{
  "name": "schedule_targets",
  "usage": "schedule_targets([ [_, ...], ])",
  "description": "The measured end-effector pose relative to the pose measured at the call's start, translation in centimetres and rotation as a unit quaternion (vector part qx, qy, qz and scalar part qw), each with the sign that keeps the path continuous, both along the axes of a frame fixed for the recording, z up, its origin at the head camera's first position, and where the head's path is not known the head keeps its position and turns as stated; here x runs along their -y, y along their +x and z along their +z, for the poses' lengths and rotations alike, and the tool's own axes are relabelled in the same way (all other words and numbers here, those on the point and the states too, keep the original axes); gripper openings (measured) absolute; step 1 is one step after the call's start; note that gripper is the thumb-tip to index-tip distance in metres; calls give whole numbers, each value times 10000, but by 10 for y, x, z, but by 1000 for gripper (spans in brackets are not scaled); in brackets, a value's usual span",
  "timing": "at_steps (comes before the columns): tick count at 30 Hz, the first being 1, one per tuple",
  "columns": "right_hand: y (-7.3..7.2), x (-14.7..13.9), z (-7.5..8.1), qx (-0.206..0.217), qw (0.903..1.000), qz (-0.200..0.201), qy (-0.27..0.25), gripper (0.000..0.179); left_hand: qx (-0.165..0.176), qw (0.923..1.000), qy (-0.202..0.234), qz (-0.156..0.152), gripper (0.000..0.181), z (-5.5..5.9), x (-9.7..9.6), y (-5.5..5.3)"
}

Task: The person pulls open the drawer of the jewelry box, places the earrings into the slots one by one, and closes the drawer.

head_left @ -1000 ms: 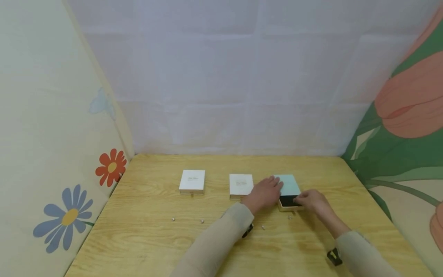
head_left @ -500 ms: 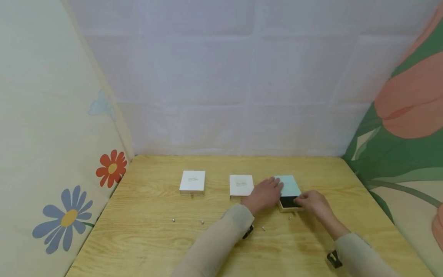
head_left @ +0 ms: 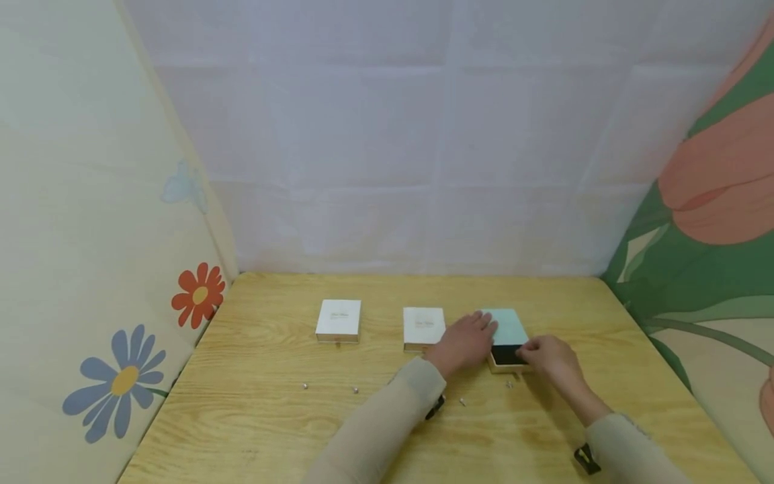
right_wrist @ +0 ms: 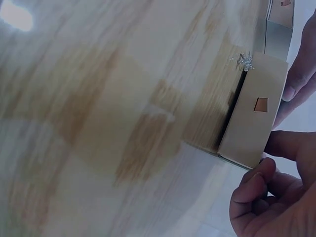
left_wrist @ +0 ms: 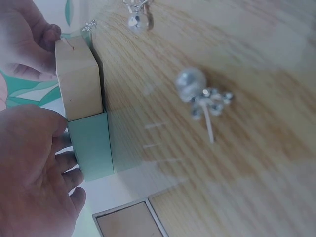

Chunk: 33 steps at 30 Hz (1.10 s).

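Observation:
A teal drawer box [head_left: 504, 326] stands at the right of the table, its cream drawer [right_wrist: 254, 118] pulled partly out toward me and showing a black inside. My left hand [head_left: 465, 341] rests on the teal sleeve's left side, fingers extended along it in the left wrist view. At the drawer's front right corner, my right hand [head_left: 553, 359] pinches the wall between thumb and curled fingers. Whether something small is also between those fingertips is hidden. Just before the drawer lies a silvery earring [right_wrist: 245, 61]. A pearl stud earring [left_wrist: 192, 86] lies nearer the left wrist.
Two white drawer boxes, one at the left [head_left: 338, 319] and one in the middle [head_left: 423, 326], stand closed in the same row. Further small earrings lie in front, one at the far left [head_left: 305, 386] and another [head_left: 355, 390] beside it. White cloth hangs behind the table.

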State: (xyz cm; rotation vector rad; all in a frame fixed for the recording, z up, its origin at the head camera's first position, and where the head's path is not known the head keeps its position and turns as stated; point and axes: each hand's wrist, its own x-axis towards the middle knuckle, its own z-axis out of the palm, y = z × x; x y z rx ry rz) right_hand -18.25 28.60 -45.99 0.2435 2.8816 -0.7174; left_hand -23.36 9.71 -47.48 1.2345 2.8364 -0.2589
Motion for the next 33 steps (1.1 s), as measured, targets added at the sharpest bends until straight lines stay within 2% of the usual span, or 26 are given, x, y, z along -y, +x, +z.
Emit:
schedule_targets([
  [10, 3, 2, -1, -80, 10000, -31, 23, 28, -67, 10000, -34, -29, 52, -2, -2, -1],
  [19, 1, 5, 1, 86, 10000, -20, 7, 30, -30, 10000, 11, -16, 52, 0, -1, -1],
  [27, -1, 2, 0, 274, 9995, 45, -157, 29, -2, 9999, 164, -23, 52, -4, 1, 0],
  [33, -1, 3, -3, 72, 9999, 84, -29, 29, -83, 9999, 135, -39, 52, -5, 1, 0],
])
